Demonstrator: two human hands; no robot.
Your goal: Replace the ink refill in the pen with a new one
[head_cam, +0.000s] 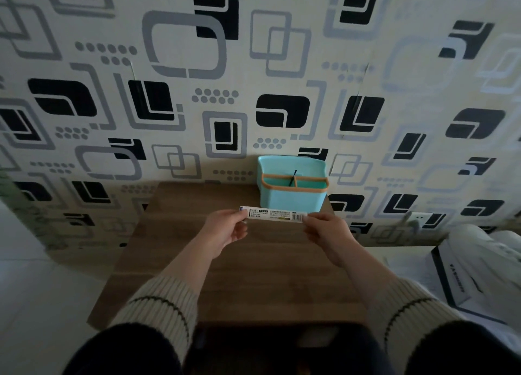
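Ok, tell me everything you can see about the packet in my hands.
The packet is a long, narrow white strip, apparently a printed paper or plastic sleeve, with small text blocks and a barcode near its right end. It is held level above the table, in front of the organizer, pinched by the left hand and right hand.

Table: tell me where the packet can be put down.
The table is bare left of the left hand and near the front edge between the forearms. The far right corner is crowded by the turquoise organizer, behind the packet.
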